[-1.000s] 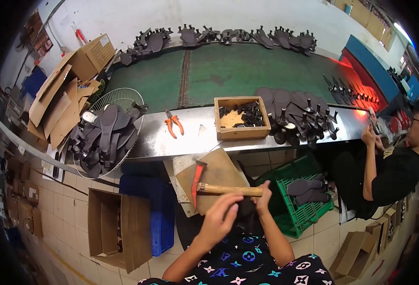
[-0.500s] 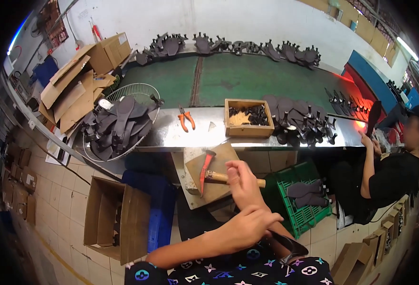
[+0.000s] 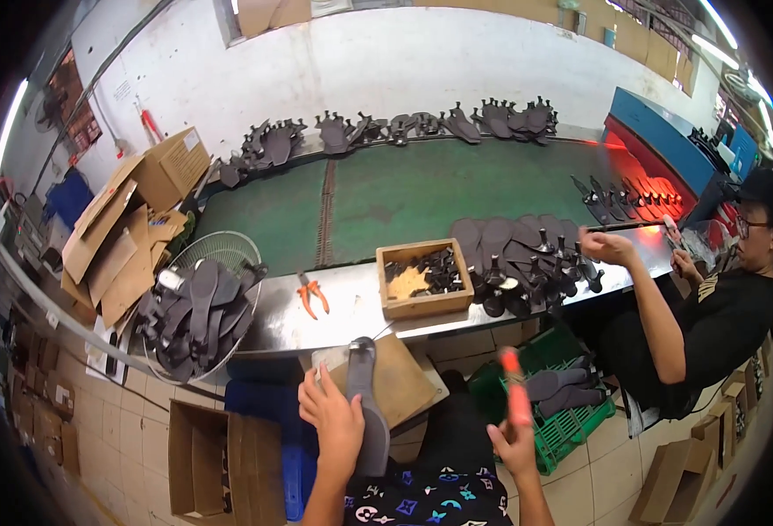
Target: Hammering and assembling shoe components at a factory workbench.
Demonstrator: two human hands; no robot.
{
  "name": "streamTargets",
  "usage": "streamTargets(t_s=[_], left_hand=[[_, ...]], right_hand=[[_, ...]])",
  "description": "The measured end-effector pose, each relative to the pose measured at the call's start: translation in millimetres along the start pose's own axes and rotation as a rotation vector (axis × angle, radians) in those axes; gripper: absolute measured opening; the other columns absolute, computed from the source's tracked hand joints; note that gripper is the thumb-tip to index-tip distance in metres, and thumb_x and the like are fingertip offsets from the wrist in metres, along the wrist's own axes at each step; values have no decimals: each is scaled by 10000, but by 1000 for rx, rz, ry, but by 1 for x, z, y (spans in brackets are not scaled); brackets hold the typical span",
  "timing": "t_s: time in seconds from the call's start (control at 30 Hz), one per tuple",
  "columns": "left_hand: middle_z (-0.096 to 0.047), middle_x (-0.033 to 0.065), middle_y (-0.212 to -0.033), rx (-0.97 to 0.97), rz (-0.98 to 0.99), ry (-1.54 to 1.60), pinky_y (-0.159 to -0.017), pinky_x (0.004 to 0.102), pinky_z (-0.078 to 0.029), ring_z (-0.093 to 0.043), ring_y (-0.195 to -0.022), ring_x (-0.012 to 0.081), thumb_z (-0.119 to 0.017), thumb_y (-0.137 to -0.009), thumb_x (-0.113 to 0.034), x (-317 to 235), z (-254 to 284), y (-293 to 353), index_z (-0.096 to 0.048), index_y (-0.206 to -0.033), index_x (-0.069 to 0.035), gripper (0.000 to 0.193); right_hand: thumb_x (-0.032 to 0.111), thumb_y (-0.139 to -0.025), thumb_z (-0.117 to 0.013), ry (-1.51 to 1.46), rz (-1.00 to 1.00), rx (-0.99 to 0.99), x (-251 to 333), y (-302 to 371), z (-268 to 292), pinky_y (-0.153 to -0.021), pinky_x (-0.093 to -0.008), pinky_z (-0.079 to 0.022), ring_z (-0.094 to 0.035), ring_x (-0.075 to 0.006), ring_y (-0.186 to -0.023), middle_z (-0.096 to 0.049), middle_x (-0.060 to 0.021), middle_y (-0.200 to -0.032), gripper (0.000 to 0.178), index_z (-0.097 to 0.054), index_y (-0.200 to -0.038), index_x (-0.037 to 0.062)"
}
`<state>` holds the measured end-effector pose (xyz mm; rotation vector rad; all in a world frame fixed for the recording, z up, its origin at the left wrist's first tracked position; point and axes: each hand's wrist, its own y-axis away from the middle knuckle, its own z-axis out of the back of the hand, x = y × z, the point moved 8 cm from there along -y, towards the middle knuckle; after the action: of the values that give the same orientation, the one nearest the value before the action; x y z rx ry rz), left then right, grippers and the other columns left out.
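Note:
My left hand (image 3: 332, 419) is closed on the edge of a dark grey shoe sole (image 3: 371, 430). The sole stands lengthwise over a tan board (image 3: 404, 377), with a shiny metal-looking spot on its far end. To the right, my right hand (image 3: 516, 449) grips a hammer (image 3: 517, 390) held up off the board. Its red head points upward, and the handle is mostly hidden in my fist. Beyond the board, on the metal ledge, sits a wooden box (image 3: 426, 304) of small black pieces. Orange-handled pliers (image 3: 312, 295) lie left of it.
A wire basket (image 3: 248, 337) full of soles stands left. More soles (image 3: 527, 254) are piled right of the box and along the green belt's (image 3: 439, 193) far side. A green crate (image 3: 570, 430) and a co-worker (image 3: 702, 324) are at right; cardboard boxes (image 3: 259, 465) sit lower left.
The hammer has gone from lying on the board into my right hand. My hands, crossed before, are now apart, and a sole is in the left. The view has shifted; the co-worker's arm reaches farther left.

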<state>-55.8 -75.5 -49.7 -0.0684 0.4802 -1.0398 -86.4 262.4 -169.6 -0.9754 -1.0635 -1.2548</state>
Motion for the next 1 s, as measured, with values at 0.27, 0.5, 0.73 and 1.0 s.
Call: streamTargets(t_s=[0.27, 0.5, 0.73, 1.0], left_hand=[[-698, 189, -978, 238, -561, 267, -782, 428, -516, -661, -935, 366, -701, -850, -106, -144, -107, -181, -673, -1104, 20, 285], [-705, 202, -719, 595, -500, 352, -652, 359, -547, -700, -665, 269, -765, -794, -128, -153, -179, -226, -712, -851, 101, 241], [-701, 119, -660, 731, -327, 565, -510, 272, -526, -654, -539, 131, -705, -852, -52, -140, -190, -237, -744, -876, 70, 131], [-721, 105, -726, 443, -103, 860, -533, 242, -546, -672, -588, 109, -723, -876, -87, -73, -96, -208, -753, -943, 62, 166]], right_hand=[[173, -1008, -582, -363, -81, -197, 30, -35, 55, -312, -268, -306, -356, -80, -334, -416, 3, -509, 238, -536, -838, 13], [135, -932, -691, -308, -45, -44, 60, -53, 24, -522, -224, -351, -497, -45, -580, -661, 0, -720, 145, -737, -891, 4], [119, -923, -700, -297, 119, 30, 80, -93, -3, -488, -219, -328, -485, -44, -552, -631, 18, -679, 120, -753, -961, 18], [57, -950, -641, -438, 282, 33, 147, -106, -14, -387, -190, -366, -456, -28, -427, -739, -138, -949, 192, -669, -1130, -6]])
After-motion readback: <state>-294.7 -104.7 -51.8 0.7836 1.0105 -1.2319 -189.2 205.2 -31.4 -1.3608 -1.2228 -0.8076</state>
